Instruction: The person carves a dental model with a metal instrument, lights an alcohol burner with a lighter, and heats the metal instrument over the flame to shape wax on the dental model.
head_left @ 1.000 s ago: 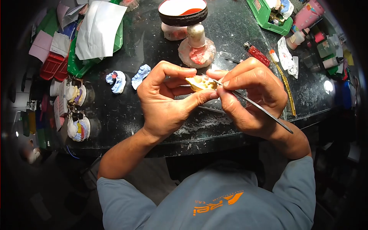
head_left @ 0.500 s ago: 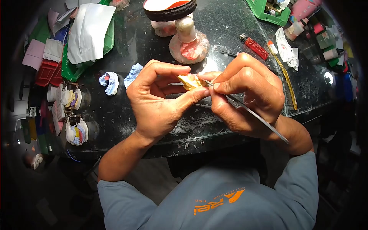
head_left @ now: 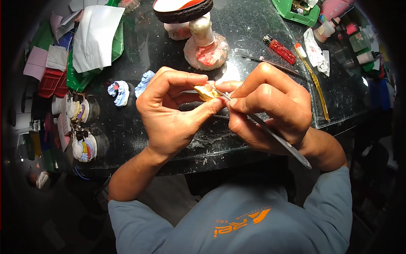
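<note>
Between the thumb and fingers of my left hand [head_left: 175, 108] is a small yellow dental model [head_left: 206, 92], partly covered by the fingertips. My right hand [head_left: 270, 108] grips a thin metal tool [head_left: 277, 137] like a pen. The tool's tip meets the right side of the yellow model, and its wide flat end points down and right past my palm. Fingertips hide the exact contact spot. Left of my left hand lie two blue-white dental casts, one [head_left: 121, 93] in full view and one [head_left: 144, 83] partly behind the hand.
A round dish [head_left: 182, 10] on a plaster stand [head_left: 206, 51] is beyond my hands. A red lighter [head_left: 281, 51], a toothbrush [head_left: 314, 80] and another metal tool [head_left: 272, 63] lie right. Mounted dental models [head_left: 84, 146] stand left, below papers [head_left: 95, 38] on a green bin.
Both hands, with the model and tool, have shifted a little left in view, as has the bench. The tool's wide end has swung downward and shows its flat face more.
</note>
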The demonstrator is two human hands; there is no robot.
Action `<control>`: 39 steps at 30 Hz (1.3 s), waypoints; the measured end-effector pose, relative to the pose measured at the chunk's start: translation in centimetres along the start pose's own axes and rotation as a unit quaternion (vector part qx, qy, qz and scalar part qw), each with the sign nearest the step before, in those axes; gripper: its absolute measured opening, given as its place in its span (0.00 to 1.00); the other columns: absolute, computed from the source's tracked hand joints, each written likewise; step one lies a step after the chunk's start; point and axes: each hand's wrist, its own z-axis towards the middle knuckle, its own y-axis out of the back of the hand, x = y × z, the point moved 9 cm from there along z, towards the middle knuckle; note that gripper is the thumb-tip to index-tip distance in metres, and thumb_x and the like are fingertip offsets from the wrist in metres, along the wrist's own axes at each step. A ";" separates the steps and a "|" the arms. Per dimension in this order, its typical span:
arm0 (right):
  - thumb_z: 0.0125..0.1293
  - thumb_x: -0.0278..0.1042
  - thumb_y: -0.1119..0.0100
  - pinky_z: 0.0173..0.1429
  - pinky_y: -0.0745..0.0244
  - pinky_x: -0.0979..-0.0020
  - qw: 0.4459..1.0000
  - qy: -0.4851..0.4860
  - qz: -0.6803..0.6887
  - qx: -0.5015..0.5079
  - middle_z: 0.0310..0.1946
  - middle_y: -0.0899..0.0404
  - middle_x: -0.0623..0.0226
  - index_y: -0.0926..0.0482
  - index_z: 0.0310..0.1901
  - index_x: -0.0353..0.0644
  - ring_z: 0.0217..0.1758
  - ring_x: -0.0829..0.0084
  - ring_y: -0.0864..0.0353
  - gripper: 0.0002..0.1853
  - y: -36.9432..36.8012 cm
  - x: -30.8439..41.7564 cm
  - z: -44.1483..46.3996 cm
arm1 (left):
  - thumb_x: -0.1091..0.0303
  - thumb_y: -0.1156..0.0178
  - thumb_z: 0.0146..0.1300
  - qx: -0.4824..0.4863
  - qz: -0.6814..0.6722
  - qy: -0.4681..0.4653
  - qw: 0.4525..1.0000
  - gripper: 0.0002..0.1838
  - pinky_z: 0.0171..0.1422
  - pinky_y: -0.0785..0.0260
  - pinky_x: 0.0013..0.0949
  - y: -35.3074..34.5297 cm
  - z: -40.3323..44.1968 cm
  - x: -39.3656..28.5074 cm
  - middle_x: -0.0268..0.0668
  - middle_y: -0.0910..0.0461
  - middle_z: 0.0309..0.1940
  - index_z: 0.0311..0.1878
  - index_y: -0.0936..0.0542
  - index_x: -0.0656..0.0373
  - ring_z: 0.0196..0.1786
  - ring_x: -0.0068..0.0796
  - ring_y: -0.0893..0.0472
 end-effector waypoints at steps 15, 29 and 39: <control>0.46 0.13 0.33 0.43 0.12 0.65 1.000 -0.016 -0.009 -0.001 0.26 0.23 0.58 0.24 0.28 0.33 0.30 0.68 0.15 0.09 0.0 -0.1 0.0 | 0.86 0.25 0.48 -0.002 0.018 -0.008 1.000 0.19 0.51 0.15 0.29 0.0 0.0 -0.1 0.36 0.23 0.42 0.43 0.18 0.66 0.45 0.27 0.15; 0.45 0.12 0.34 0.44 0.11 0.64 1.000 -0.005 -0.001 0.000 0.26 0.23 0.59 0.24 0.28 0.32 0.28 0.70 0.17 0.09 -0.1 -0.2 0.0 | 0.87 0.26 0.47 -0.007 0.015 -0.008 1.000 0.18 0.50 0.15 0.30 0.0 0.0 -0.2 0.36 0.23 0.41 0.43 0.18 0.66 0.44 0.27 0.15; 0.46 0.11 0.35 0.43 0.11 0.63 1.000 0.002 -0.001 -0.011 0.25 0.23 0.59 0.25 0.27 0.32 0.27 0.71 0.18 0.09 0.0 -0.1 0.0 | 0.85 0.26 0.50 0.016 0.032 -0.010 0.999 0.20 0.54 0.17 0.34 -0.2 -0.1 -0.2 0.36 0.24 0.41 0.47 0.20 0.65 0.49 0.32 0.16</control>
